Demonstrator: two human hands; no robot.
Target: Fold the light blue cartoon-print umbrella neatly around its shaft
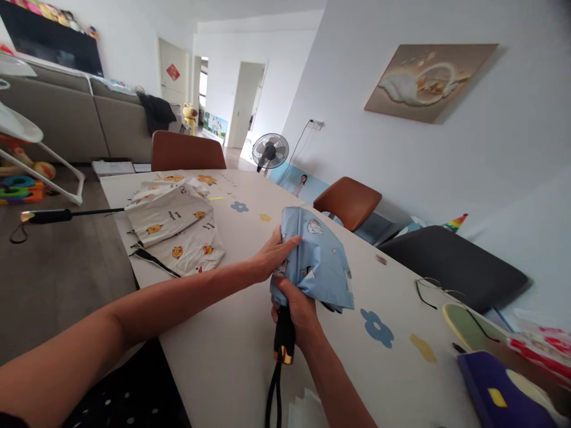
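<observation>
A light blue folding umbrella (319, 255) with small printed animals is held up over the table, its canopy gathered in loose folds. My right hand (300, 306) wraps round the base of the canopy, just above the black handle with a gold end and a dark wrist strap. Against the canopy's left side lies my left hand (277, 252), its fingers stretched along the cloth. Left of my forearm, a cream umbrella (172, 229) with yellow and orange figures rests half folded on the table, its shaft and black handle reaching past the edge.
The white table (214, 345) bears flower prints. At right lie glasses (439, 286), a purple object (504, 386) and a red-and-white package (544, 351). Brown chairs (350, 202) and a dark chair (455, 261) flank the table; a fan (270, 151) stands beyond.
</observation>
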